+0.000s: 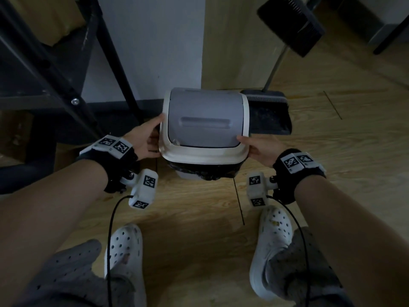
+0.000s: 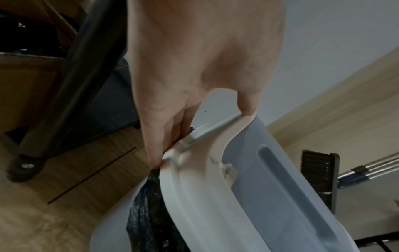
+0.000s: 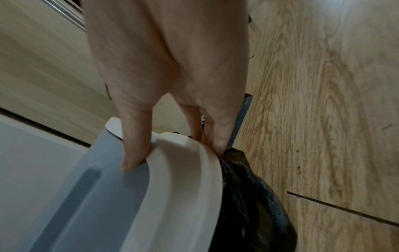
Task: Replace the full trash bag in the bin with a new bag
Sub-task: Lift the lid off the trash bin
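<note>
A small bin stands on the wood floor by the wall, topped by a white lid frame [image 1: 200, 154] with a grey swing flap [image 1: 205, 117]. A black trash bag [image 1: 203, 171] is folded over the bin's rim beneath the frame and hangs out at the front. My left hand [image 1: 147, 138] grips the frame's left side, thumb on top [image 2: 247, 102] and fingers [image 2: 155, 145] hooked under the edge. My right hand [image 1: 257, 147] grips the right side the same way, thumb [image 3: 134, 153] on the flap's edge, fingers [image 3: 218, 136] under the rim against the black bag [image 3: 248, 196].
A dustpan [image 1: 269, 116] and broom [image 1: 290, 25] with a metal handle stand right behind the bin on its right. A black metal rack [image 1: 66, 85] with its foot [image 2: 23, 167] stands to the left. My feet in white clogs [image 1: 125, 251] are close in front.
</note>
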{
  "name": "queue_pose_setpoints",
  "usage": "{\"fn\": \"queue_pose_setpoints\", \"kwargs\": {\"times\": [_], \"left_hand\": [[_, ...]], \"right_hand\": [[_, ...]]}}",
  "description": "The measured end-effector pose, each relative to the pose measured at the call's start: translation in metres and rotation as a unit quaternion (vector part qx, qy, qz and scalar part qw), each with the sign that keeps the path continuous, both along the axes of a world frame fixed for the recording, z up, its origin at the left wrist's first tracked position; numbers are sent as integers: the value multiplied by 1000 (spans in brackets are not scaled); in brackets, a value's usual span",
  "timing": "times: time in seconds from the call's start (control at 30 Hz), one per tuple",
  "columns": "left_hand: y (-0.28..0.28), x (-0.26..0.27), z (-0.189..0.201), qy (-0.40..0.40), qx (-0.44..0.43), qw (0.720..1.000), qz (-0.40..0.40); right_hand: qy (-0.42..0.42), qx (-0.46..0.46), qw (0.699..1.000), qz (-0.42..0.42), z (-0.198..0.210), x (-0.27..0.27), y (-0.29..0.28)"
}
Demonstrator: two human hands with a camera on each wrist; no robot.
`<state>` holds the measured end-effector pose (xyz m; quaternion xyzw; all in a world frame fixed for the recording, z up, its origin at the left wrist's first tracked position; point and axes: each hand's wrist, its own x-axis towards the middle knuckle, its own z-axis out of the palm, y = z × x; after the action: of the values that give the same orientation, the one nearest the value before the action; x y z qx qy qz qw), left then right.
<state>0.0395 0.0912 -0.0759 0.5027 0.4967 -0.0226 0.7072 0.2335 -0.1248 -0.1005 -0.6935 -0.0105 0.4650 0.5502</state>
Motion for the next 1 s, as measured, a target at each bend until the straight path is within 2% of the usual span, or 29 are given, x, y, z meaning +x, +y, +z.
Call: {"fn": "queue_pose_setpoints", "kwargs": {"times": [0.17, 0.47, 0.77, 0.9, 1.0], "left_hand": [[1, 2, 5, 10, 10, 1000, 13], [-1, 6, 9, 16, 1, 999, 37], [-2, 4, 12, 28, 9, 999, 21], [-6, 4, 19, 31, 5, 999, 18], [-7, 5, 23, 35, 6, 999, 25]], "right_hand": [[2, -29, 1000, 5, 1, 4, -1], [2, -27, 1000, 0, 11, 2, -5], [31, -38, 999, 20, 18, -8, -5], [6, -70, 997, -10, 21, -3, -2], [29, -83, 996, -23, 25, -1, 5]]}}
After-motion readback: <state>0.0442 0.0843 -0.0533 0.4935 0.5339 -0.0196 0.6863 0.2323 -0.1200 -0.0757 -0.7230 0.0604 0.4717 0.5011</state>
